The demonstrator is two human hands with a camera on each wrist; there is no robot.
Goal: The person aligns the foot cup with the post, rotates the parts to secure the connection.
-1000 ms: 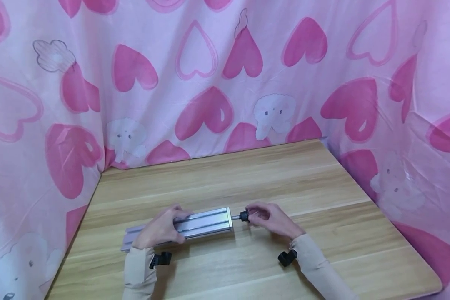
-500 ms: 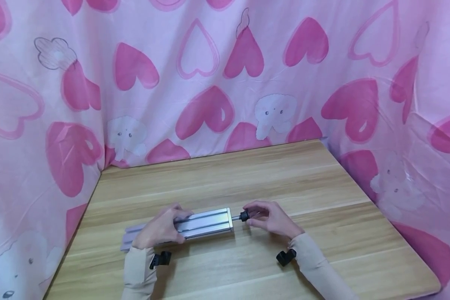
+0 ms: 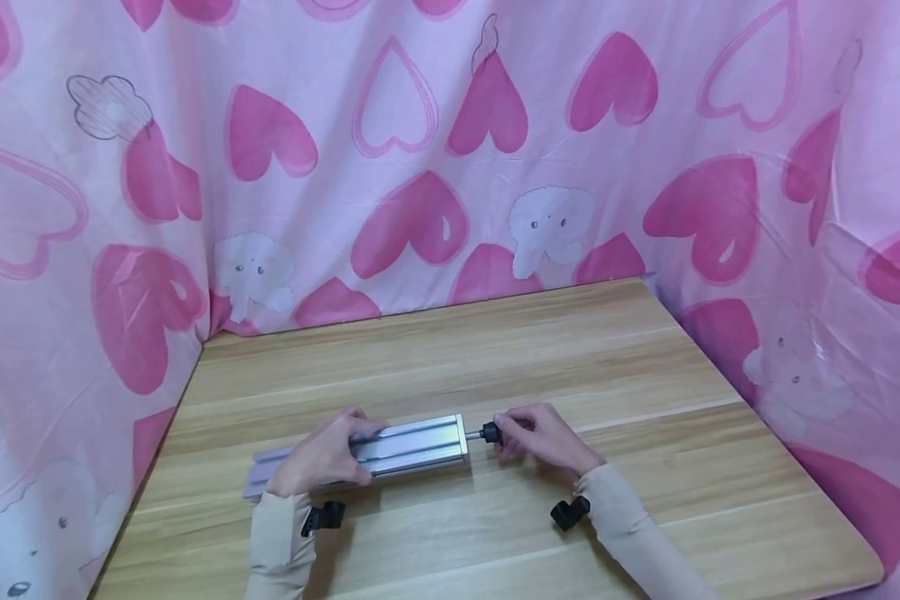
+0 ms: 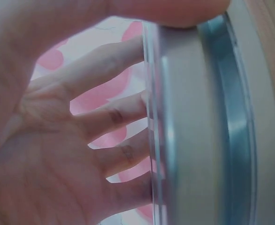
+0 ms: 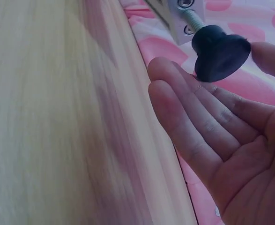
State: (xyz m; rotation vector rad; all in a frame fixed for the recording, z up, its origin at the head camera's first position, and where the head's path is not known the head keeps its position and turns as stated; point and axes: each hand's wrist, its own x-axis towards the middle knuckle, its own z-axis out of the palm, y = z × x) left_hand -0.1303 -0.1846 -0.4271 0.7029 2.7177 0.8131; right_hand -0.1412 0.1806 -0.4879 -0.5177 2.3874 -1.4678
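Note:
A silver grooved aluminium profile (image 3: pixel 416 443) lies over the table, its plated end (image 3: pixel 462 437) facing right. My left hand (image 3: pixel 321 458) grips it across its width near the middle; the left wrist view has the thumb on one face and the fingers along the far side. Out of the end plate sticks a threaded stud (image 5: pixel 193 19) carrying a black levelling foot (image 5: pixel 220 54). With the fingertips of my right hand (image 3: pixel 546 439) I hold this foot: the thumb touches its rim in the right wrist view, the fingers lying at its other side.
The wooden table (image 3: pixel 607 350) has pink heart-print curtains (image 3: pixel 420 225) hanging at its back and sides. Black wrist mounts, one on the left sleeve (image 3: pixel 322 518) and another by the right sleeve (image 3: pixel 570 513), hang over the tabletop.
The right hand's fingers have shifted around the black foot, thumb and fingertips now closer together on it. The left hand and the profile have hardly moved.

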